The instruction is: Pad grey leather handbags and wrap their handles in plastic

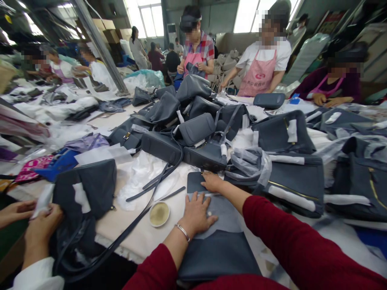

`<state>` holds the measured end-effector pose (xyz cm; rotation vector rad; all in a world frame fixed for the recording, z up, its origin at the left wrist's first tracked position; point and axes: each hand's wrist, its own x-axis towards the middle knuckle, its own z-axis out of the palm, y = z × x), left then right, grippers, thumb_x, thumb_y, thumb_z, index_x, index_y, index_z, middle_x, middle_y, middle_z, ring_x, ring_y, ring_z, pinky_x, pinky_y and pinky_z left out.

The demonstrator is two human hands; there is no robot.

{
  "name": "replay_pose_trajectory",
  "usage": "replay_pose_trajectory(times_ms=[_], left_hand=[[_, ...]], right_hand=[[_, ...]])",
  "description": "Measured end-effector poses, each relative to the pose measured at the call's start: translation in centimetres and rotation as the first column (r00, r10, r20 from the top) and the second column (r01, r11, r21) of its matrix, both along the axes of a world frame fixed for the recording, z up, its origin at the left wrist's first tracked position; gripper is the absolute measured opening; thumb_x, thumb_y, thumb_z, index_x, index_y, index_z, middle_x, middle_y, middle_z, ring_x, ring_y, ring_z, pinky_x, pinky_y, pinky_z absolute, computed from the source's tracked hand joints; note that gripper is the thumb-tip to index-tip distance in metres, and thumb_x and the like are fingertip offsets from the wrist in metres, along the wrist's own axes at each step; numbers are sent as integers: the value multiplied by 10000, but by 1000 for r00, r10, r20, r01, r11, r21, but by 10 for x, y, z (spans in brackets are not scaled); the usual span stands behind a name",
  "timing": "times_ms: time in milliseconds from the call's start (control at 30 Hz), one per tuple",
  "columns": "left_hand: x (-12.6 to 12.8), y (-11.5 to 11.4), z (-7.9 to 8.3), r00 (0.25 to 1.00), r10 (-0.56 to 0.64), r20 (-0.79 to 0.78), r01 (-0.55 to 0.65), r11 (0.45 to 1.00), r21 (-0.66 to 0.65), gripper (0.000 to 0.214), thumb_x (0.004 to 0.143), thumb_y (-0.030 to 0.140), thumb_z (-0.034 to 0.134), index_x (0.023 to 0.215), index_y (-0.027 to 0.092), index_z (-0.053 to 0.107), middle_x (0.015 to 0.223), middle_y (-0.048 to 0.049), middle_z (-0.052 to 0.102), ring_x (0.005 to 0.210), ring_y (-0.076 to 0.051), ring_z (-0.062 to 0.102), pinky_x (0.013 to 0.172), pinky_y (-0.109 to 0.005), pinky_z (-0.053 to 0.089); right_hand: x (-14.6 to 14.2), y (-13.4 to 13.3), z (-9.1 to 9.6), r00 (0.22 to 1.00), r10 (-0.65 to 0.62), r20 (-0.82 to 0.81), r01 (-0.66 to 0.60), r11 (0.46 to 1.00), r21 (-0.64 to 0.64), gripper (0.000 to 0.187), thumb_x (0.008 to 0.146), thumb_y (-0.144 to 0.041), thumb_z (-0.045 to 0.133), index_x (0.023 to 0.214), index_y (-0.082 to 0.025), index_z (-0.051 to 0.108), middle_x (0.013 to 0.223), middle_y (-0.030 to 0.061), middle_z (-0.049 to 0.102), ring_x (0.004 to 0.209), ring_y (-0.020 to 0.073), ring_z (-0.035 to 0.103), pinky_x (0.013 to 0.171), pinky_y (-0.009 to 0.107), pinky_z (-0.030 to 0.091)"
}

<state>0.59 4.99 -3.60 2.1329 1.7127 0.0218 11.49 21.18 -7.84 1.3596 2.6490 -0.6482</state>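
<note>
A dark blue-grey leather bag (pixel 219 255) lies flat at the table's front edge, its flap (pixel 193 182) laid out away from me. Over its middle is a thin translucent sheet (pixel 226 211). My left hand (pixel 196 213), with a silver bangle at the wrist, presses flat on this sheet, fingers spread. Beyond it, my right hand (pixel 214 182) rests on the flap's far edge, its fingers drawn together by a small gold-coloured fitting; whatever they grip is hidden. A shallow round dish (pixel 159 214) with yellowish contents stands left of my left hand.
Dark bags (pixel 198 129) are heaped ahead, and more bags (pixel 294 181) with white wrapping lie to the right. At left, a co-worker's hands (pixel 45 221) hold white wrapping by another bag (pixel 86 189). Long straps (pixel 136 213) cross the table. Several people work opposite.
</note>
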Motion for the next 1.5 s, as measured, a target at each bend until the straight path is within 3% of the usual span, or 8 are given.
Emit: replay_pose_trajectory(times_ms=[167, 367, 567, 667, 900, 1033, 1200, 1500], left_hand=[[-3, 0, -3, 1000, 7, 20, -6, 1000, -12, 784, 790, 745, 409, 1414, 272, 424, 1494, -138, 357, 1370, -421, 246, 1072, -683, 153], [-4, -1, -6, 1000, -3, 31, 3, 1000, -11, 778, 796, 727, 428, 1426, 271, 402, 1491, -139, 362, 1369, -428, 234, 1058, -695, 164], [-2, -2, -6, 999, 0, 40, 0, 1000, 1, 768, 800, 725, 436, 1423, 277, 413, 1475, -140, 391, 1345, -421, 282, 1054, -705, 157], [-4, -3, -7, 998, -4, 64, 5, 1000, -14, 792, 785, 717, 476, 1442, 284, 383, 1483, -127, 397, 1359, -406, 284, 1078, -684, 136], [-30, -11, -5, 964, -85, 252, 98, 994, -39, 661, 762, 533, 644, 1366, 306, 502, 1474, -41, 447, 1351, -308, 350, 1155, -470, 208], [-41, -31, -10, 923, -17, 385, 11, 1000, 18, 682, 682, 445, 747, 1317, 282, 559, 1453, -60, 450, 1372, -324, 306, 1163, -473, 245], [-42, -53, -20, 799, 256, 545, -283, 958, -35, 885, 598, 375, 813, 1381, 154, 463, 1434, -160, 356, 1355, -326, 335, 1172, -442, 281], [-43, -60, -31, 696, 414, 587, -383, 905, -185, 1127, 552, 396, 831, 1479, 140, 244, 1420, -190, 390, 1338, -365, 352, 1135, -509, 293]], right_hand=[[-25, 12, -5, 983, -165, 83, 162, 986, 38, 616, 736, -395, 732, 1244, -125, 512, 1262, 217, 566, 1183, 335, 525, 963, 446, 388], [-7, 23, 24, 961, -275, -8, 275, 959, 63, 576, 816, -450, 636, 1280, -147, 482, 1110, 125, 657, 1014, 245, 616, 861, 333, 430], [30, -12, 55, 980, 193, -56, -188, 978, 87, 225, 886, -340, 563, 940, -189, 721, 966, 78, 694, 918, 204, 621, 809, 263, 409], [44, -43, 60, 952, 259, -162, -250, 965, 75, 232, 906, -320, 548, 926, -185, 735, 896, 68, 678, 855, 181, 613, 778, 253, 416], [66, -96, 34, 879, 39, -474, -118, 983, -138, 201, 889, -265, 553, 831, -158, 713, 838, 47, 633, 805, 154, 586, 778, 256, 442], [77, -108, 20, 879, -52, -473, -72, 968, -239, 235, 889, -329, 545, 813, -166, 696, 795, 31, 610, 768, 157, 574, 738, 271, 434], [79, -116, 17, 890, -37, -455, -81, 968, -236, 279, 897, -342, 519, 717, -164, 636, 742, 21, 564, 731, 155, 548, 693, 271, 415], [74, -131, 14, 902, 126, -413, -176, 981, -86, 240, 940, -270, 484, 898, -163, 694, 899, 68, 595, 846, 172, 561, 827, 301, 455]])
